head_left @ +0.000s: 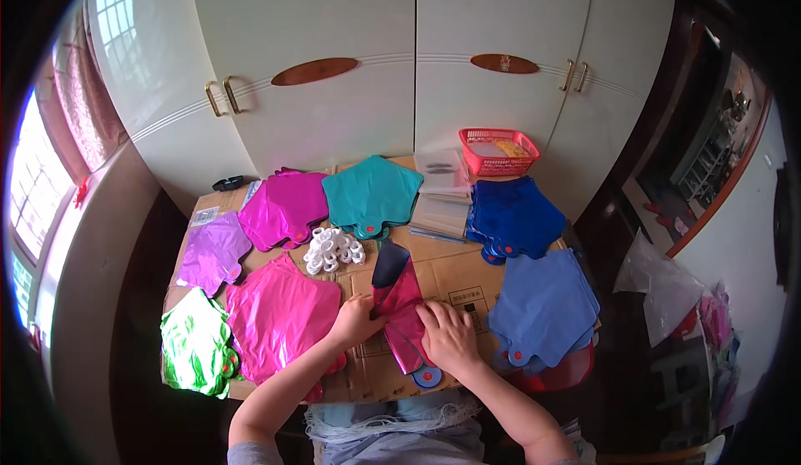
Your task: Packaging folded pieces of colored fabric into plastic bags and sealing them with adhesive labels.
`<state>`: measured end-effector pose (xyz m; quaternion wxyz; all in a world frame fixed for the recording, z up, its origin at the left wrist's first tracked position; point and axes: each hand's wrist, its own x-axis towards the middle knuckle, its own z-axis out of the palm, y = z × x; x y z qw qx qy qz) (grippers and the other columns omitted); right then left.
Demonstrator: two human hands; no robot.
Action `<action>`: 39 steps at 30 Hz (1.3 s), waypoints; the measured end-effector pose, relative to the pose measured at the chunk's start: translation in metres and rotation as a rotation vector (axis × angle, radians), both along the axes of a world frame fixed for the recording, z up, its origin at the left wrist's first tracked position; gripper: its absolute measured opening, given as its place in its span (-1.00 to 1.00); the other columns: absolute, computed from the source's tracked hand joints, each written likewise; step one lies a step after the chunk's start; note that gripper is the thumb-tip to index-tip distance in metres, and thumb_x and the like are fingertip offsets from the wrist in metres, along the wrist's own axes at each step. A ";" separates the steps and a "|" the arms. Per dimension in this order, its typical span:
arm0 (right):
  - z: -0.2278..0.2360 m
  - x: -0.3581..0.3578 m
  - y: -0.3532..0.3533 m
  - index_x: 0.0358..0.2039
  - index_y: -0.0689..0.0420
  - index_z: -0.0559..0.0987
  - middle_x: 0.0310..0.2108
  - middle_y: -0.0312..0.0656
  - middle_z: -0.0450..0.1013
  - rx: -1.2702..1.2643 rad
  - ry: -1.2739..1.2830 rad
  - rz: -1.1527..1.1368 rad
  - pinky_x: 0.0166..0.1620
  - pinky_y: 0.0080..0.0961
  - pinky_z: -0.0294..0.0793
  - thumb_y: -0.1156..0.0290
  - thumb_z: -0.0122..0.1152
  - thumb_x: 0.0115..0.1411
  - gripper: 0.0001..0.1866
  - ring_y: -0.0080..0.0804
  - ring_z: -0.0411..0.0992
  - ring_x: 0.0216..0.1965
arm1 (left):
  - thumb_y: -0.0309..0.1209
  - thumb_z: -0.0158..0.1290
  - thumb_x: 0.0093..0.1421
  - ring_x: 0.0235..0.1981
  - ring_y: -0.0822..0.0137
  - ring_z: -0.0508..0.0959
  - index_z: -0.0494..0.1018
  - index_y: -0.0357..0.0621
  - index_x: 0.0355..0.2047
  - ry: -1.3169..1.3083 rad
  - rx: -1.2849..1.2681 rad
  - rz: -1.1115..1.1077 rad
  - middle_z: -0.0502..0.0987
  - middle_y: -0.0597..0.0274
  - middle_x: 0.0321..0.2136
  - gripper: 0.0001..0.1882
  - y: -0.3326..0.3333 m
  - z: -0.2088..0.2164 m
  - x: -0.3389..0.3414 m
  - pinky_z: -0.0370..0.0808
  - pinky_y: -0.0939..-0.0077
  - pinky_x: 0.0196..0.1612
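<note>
A folded foil sheet, pink with a dark blue upper end, lies at the middle of the cardboard; it looks like a flat foil balloon. From its lower end sticks a round blue tab with a red dot. My left hand is closed at the sheet's left edge, its fingertips pinching the foil. Across the right side of it my right hand rests with fingers apart, the fingertips touching the foil. Just beyond, a pile of small white rings sits on the cardboard.
Around the cardboard-covered table lie stacks of flat foil shapes: green, pink, lilac, magenta, teal, dark blue and light blue. Clear plastic bags and a red basket stand by the white cabinet.
</note>
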<state>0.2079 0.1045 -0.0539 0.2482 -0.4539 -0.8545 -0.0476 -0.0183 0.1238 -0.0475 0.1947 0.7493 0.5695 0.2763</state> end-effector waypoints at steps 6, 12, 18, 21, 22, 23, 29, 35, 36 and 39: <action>-0.006 0.001 0.001 -0.04 0.09 0.46 -0.01 -0.22 0.35 -0.043 -0.035 -0.003 0.01 -0.22 0.23 0.27 0.11 0.05 -0.58 -0.28 0.30 0.05 | -0.48 0.14 -0.10 -0.23 0.16 0.53 0.51 -0.16 -0.30 0.119 0.248 -0.207 0.57 0.16 -0.33 -0.73 -0.008 -0.006 0.002 0.43 0.29 -0.17; -0.014 0.004 0.001 -0.01 0.05 0.45 0.08 -0.24 0.29 -0.101 0.027 0.011 0.06 -0.15 0.17 0.12 0.18 0.02 -0.48 -0.28 0.21 0.15 | -0.41 0.00 0.01 -0.11 0.36 0.53 0.50 -0.10 -0.23 0.390 0.431 -0.389 0.56 0.30 -0.13 -0.72 -0.016 0.005 -0.001 0.36 0.45 -0.08; -0.010 0.010 0.000 0.00 0.02 0.45 0.11 -0.29 0.26 -0.105 0.049 0.058 0.05 -0.17 0.17 0.07 0.20 -0.01 -0.45 -0.33 0.19 0.18 | -0.44 0.00 -0.02 0.03 0.39 0.49 0.51 -0.12 -0.17 0.449 0.471 -0.451 0.54 0.26 -0.06 -0.65 -0.016 0.006 -0.005 0.36 0.39 -0.02; -0.006 0.013 -0.001 0.00 0.01 0.44 0.10 -0.29 0.27 -0.112 0.074 0.078 0.05 -0.18 0.16 0.09 0.18 0.01 -0.47 -0.32 0.21 0.16 | -0.43 -0.01 0.01 0.04 0.39 0.48 0.50 -0.14 -0.15 0.479 0.504 -0.460 0.53 0.25 -0.04 -0.66 -0.018 0.007 -0.005 0.36 0.39 0.01; -0.005 0.013 -0.001 0.00 0.01 0.44 0.09 -0.30 0.28 -0.116 0.084 0.079 0.05 -0.18 0.16 0.10 0.17 0.02 -0.48 -0.32 0.21 0.15 | -0.42 -0.01 0.02 0.04 0.40 0.48 0.49 -0.14 -0.14 0.490 0.510 -0.459 0.52 0.25 -0.04 -0.66 -0.019 0.007 -0.005 0.35 0.38 0.01; -0.006 0.012 0.000 0.00 0.01 0.44 0.07 -0.30 0.29 -0.130 0.092 0.056 0.05 -0.18 0.16 0.12 0.16 0.03 -0.49 -0.32 0.22 0.15 | -0.42 -0.01 0.03 0.04 0.40 0.48 0.49 -0.14 -0.14 0.501 0.515 -0.458 0.52 0.25 -0.03 -0.66 -0.019 0.007 -0.005 0.35 0.38 0.02; -0.006 0.017 0.006 0.01 0.05 0.41 0.01 -0.27 0.33 -0.159 0.099 0.071 0.06 -0.20 0.17 0.21 0.17 0.01 -0.49 -0.31 0.26 0.11 | -0.43 0.00 0.06 0.04 0.35 0.48 0.49 -0.13 -0.15 0.403 0.406 -0.383 0.53 0.21 -0.04 -0.69 -0.022 0.003 -0.003 0.33 0.36 0.06; 0.019 0.010 0.006 -0.07 0.12 0.48 -0.10 -0.17 0.42 -0.346 -0.047 0.234 0.01 -0.28 0.36 0.39 0.15 0.00 -0.59 -0.22 0.37 -0.02 | -0.51 0.02 0.03 -0.05 0.23 0.53 0.51 -0.09 -0.16 0.120 0.237 -0.228 0.53 0.11 -0.05 -0.68 -0.021 -0.015 -0.004 0.34 0.34 0.04; 0.012 0.008 0.005 -0.09 0.13 0.50 -0.12 -0.17 0.43 -0.196 0.027 0.319 0.00 -0.30 0.38 0.42 0.13 0.01 -0.62 -0.23 0.38 -0.04 | -0.50 0.03 0.03 -0.07 0.19 0.53 0.50 -0.10 -0.16 0.090 0.230 -0.223 0.54 0.11 -0.08 -0.69 -0.020 -0.014 -0.003 0.36 0.32 0.03; 0.003 0.006 0.001 -0.10 0.15 0.52 -0.09 -0.16 0.44 -0.111 0.050 0.395 0.07 -0.35 0.37 0.50 0.05 0.05 -0.65 -0.26 0.38 -0.01 | -0.44 0.08 0.02 -0.12 0.07 0.53 0.48 -0.14 -0.18 -0.017 0.185 -0.178 0.55 0.08 -0.16 -0.70 -0.018 -0.011 -0.003 0.39 0.26 -0.03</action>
